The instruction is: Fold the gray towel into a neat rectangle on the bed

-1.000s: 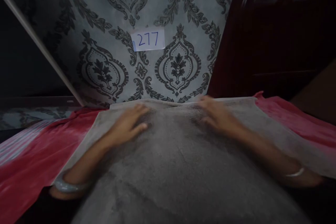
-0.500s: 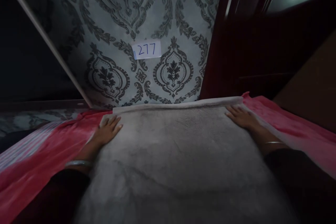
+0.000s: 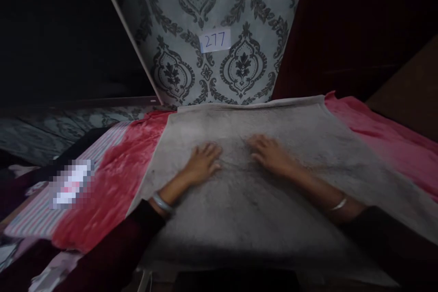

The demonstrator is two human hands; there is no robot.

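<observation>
A grey, soft-looking cloth (image 3: 219,210) lies spread over a surface, its far edge reaching the wall. My left hand (image 3: 201,163) rests on it left of the middle, palm down with the fingers apart. Close by on the right, my right hand (image 3: 270,154) lies flat on the same cloth, fingers stretched out and a little blurred by motion. Neither hand holds anything. Faint creases run across the cloth around and between the hands. Beneath it, a red plush cloth (image 3: 112,178) shows on the left, and pink-red fabric (image 3: 369,132) shows on the right.
Striped fabric (image 3: 30,219) sticks out at the left, with a pixelated patch over it. A large dark screen-like panel (image 3: 68,36) stands at the back left. Patterned wallpaper (image 3: 185,18) bears a paper marked 277 (image 3: 215,40). Dark red woodwork (image 3: 328,54) rises at the right.
Both hands have moved from the far corners of the grey cloth inward and nearer to me, closer together. The view has shifted, showing more of the left side and the cloth's near part.
</observation>
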